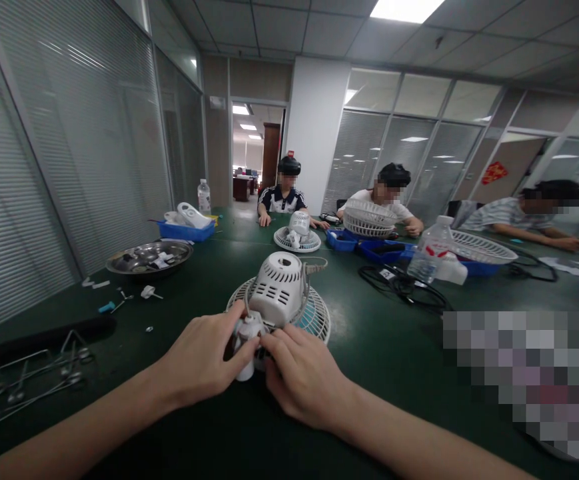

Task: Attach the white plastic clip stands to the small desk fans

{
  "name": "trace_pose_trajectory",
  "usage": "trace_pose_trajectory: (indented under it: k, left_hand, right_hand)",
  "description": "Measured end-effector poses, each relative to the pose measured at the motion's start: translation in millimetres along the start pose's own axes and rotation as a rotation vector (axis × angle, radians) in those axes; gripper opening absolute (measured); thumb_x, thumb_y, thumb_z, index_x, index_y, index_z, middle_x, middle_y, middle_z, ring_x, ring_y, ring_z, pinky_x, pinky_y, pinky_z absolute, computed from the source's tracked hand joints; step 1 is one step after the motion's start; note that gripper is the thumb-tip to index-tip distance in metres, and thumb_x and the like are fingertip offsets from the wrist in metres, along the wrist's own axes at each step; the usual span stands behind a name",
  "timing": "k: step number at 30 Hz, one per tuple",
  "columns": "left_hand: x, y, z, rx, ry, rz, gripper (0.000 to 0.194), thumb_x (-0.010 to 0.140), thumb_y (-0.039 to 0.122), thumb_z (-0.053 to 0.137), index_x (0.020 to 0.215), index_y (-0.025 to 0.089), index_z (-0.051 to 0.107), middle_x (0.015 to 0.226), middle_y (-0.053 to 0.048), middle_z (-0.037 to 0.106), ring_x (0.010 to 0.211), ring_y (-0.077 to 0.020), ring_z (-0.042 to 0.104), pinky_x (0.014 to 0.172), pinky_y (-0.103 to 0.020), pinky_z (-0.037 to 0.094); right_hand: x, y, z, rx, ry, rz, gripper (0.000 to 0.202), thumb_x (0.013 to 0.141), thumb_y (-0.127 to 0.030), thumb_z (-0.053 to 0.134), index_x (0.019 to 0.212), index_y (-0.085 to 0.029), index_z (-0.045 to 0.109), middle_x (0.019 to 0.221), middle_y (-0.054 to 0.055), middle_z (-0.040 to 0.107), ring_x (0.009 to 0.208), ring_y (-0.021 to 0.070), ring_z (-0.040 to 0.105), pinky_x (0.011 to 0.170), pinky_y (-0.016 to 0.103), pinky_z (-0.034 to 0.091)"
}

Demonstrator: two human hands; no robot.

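Straight in front of me a white electric fan head (280, 283) lies face down on the green table, its round grille (322, 319) underneath and the vented motor housing on top. A cable loops from the housing's right side. My left hand (204, 357) is closed around the fan's white neck joint (250, 327), thumb and fingers on either side. My right hand (306, 380) has its fingertips pinched at the right side of that same joint, beside the left thumb. Anything small between the right fingertips is hidden.
On the left are a steel bowl (149, 259) with small parts, a blue tray (186, 231), a blue-handled screwdriver (106, 307) and a wire rack (34, 377). Black cables (404, 287) and a water bottle (430, 250) stand right. Several people sit beyond; another fan (298, 233) lies there.
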State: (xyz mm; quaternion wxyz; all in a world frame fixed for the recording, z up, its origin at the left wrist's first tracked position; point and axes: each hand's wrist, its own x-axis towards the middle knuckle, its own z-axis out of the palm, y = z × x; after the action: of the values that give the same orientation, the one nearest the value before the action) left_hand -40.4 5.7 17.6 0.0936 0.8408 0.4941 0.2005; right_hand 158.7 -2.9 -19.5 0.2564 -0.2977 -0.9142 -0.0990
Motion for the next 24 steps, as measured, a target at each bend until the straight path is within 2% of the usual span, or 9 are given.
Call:
trace_pose_trajectory:
  k: [5,9,12,14,16,18,20,22,24]
  left_hand:
    - [5,-4,-14.5,-0.152,-0.095,0.011,0.034,0.092,0.048,0.032,0.099,0.022,0.052,0.075,0.002,0.063,0.065,-0.0165,0.059,0.06,-0.025,0.038]
    - [15,-19,-16.0,-0.116,-0.009,-0.069,0.034,0.093,0.047,0.031,0.095,0.022,0.054,0.075,0.002,0.062,0.067,-0.0162,0.059,0.061,-0.026,0.04]
    - [20,-36,-4.7,-0.007,0.082,-0.123,0.034,0.09,0.047,0.036,0.099,0.02,0.054,0.089,-0.004,0.061,0.081,-0.0205,0.059,0.071,-0.032,0.044]
    - [22,-45,4.7,0.026,0.106,-0.124,0.042,0.086,0.05,0.042,0.112,0.017,0.051,0.109,-0.01,0.057,0.101,-0.0255,0.055,0.085,-0.038,0.044]
    - [22,-50,12.6,0.014,0.069,-0.09,0.05,0.087,0.05,0.041,0.124,0.017,0.045,0.125,-0.013,0.049,0.116,-0.0278,0.047,0.097,-0.043,0.038]
    - [21,-49,17.7,-0.009,0.013,-0.064,0.051,0.09,0.046,0.035,0.131,0.017,0.04,0.134,-0.013,0.043,0.125,-0.027,0.041,0.105,-0.045,0.032]
    - [19,-45,20.0,-0.023,-0.021,-0.066,0.05,0.093,0.041,0.029,0.134,0.015,0.037,0.139,-0.013,0.04,0.129,-0.0258,0.037,0.108,-0.045,0.029]
    - [18,-41,20.2,-0.026,-0.026,-0.079,0.05,0.093,0.04,0.027,0.137,0.015,0.035,0.141,-0.013,0.038,0.131,-0.0256,0.036,0.109,-0.045,0.028]
    - [17,-40,20.1,-0.03,-0.022,-0.08,0.05,0.094,0.04,0.027,0.137,0.016,0.035,0.142,-0.013,0.037,0.131,-0.026,0.036,0.109,-0.045,0.028]
  right_hand:
    - [-4,8,0,-0.035,0.052,-0.018,0.016,0.087,-0.019,0.043,0.1,-0.015,0.052,0.082,0.007,0.059,0.075,0.0191,0.051,0.062,0.03,0.04]
    - [-2,10,-2,-0.063,0.086,-0.054,0.014,0.086,-0.022,0.045,0.095,-0.015,0.053,0.079,0.006,0.059,0.07,0.0174,0.051,0.057,0.028,0.038]
    - [-1,17,-12,-0.069,0.193,-0.167,0.011,0.085,-0.021,0.044,0.085,-0.017,0.054,0.066,0.002,0.058,0.058,0.0141,0.049,0.049,0.026,0.035]
    - [-2,28,-26,-0.046,0.349,-0.18,0.013,0.085,-0.021,0.042,0.076,-0.019,0.052,0.058,-0.001,0.055,0.05,0.0116,0.046,0.046,0.025,0.034]
    - [-5,44,-46,-0.048,0.554,-0.064,0.017,0.085,-0.019,0.04,0.071,-0.02,0.05,0.057,-0.001,0.055,0.048,0.0103,0.048,0.048,0.024,0.037]
    - [-8,67,-72,-0.166,0.775,0.079,0.021,0.087,-0.018,0.04,0.069,-0.02,0.051,0.057,-0.001,0.057,0.048,0.0094,0.051,0.049,0.024,0.038]
    - [-13,98,-101,-0.285,0.957,0.238,0.028,0.091,-0.024,0.039,0.066,-0.018,0.051,0.053,0.0,0.056,0.045,0.0086,0.05,0.05,0.023,0.039]
    - [-21,135,-130,-0.402,1.018,0.455,0.032,0.094,-0.028,0.035,0.07,-0.015,0.052,0.056,0.003,0.058,0.047,0.008,0.052,0.052,0.023,0.038]
    - [-33,178,-154,-0.646,0.965,0.735,0.033,0.093,-0.029,0.035,0.077,-0.01,0.057,0.062,0.009,0.063,0.054,0.0108,0.057,0.055,0.028,0.033]
